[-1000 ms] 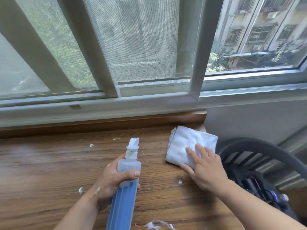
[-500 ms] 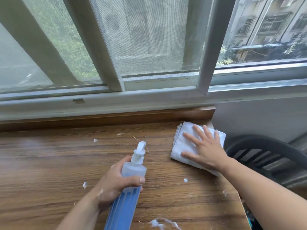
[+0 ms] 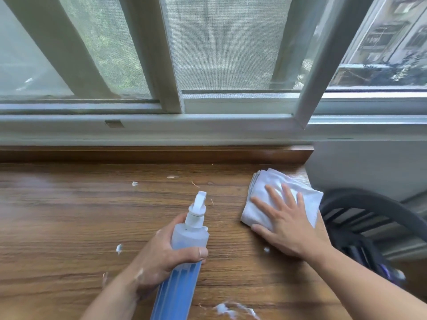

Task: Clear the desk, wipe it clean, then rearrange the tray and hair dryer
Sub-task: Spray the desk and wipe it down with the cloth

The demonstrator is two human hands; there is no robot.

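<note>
A wooden desk (image 3: 69, 227) runs under the window. My left hand (image 3: 161, 252) grips a spray bottle (image 3: 187, 245) of blue liquid, its white nozzle pointing away toward the window. My right hand (image 3: 286, 227) lies flat with spread fingers on a folded white cloth (image 3: 261, 192) at the desk's far right corner. Small white scraps (image 3: 119, 248) dot the wood, with a bigger cluster of scraps (image 3: 231, 308) at the near edge. No tray or hair dryer is in view.
A raised wooden lip (image 3: 161, 154) borders the desk's back edge below the window frame (image 3: 208, 125). A dark chair back (image 3: 369, 218) stands just past the desk's right edge, close to my right forearm.
My right hand has slid forward onto the cloth, from its near edge to fully covering its near half with spread fingers. The bottle stays in my left hand; the view shifted slightly.
</note>
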